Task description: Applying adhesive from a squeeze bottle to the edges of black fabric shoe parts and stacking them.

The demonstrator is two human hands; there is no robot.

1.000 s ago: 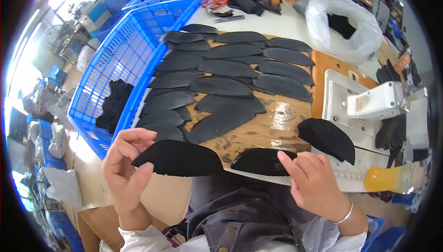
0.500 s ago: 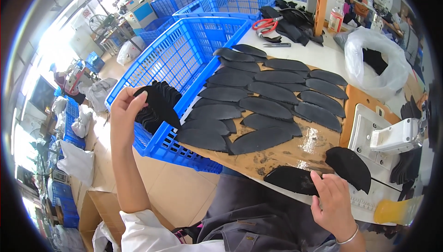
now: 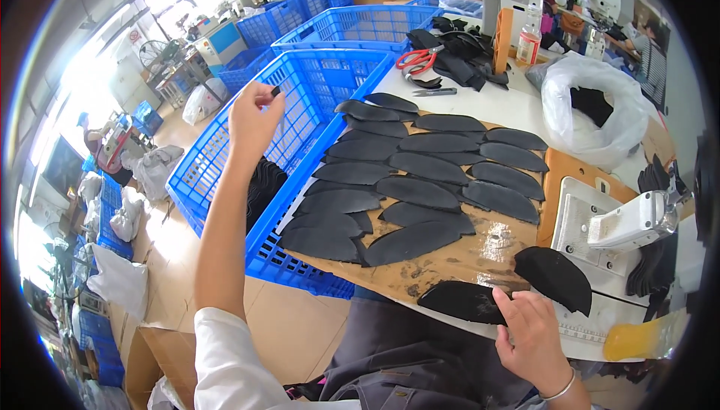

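My left hand [image 3: 256, 119] is raised over the blue basket [image 3: 255, 249], its fingers pinched. A small dark bit of a black piece [image 3: 275, 91] shows at the fingertips; the rest is hidden. Below, inside the basket, stands a wavy stack of black pieces [image 3: 265, 189]. My right hand [image 3: 531, 333] rests its fingertips on the right end of a black half-moon piece [image 3: 459, 302] lying at the near edge of the brown board [image 3: 397, 279]. Its thumb is held apart. Another black half-moon piece [image 3: 553, 279] lies just beyond that hand. Several overlapping dark, curved pieces [image 3: 424, 192] cover the board.
Red-handled scissors [image 3: 420, 58] and small snips [image 3: 436, 92] lie on the white table's far side, beside black scraps [image 3: 469, 57]. To the right are a plastic bag [image 3: 592, 121], a white machine arm [image 3: 630, 222] and a yellow brush-like tool [image 3: 637, 341].
My left hand has moved up and away over the basket; the large black piece it held is now mostly out of sight. My right hand stays on its piece. The view has shifted slightly.
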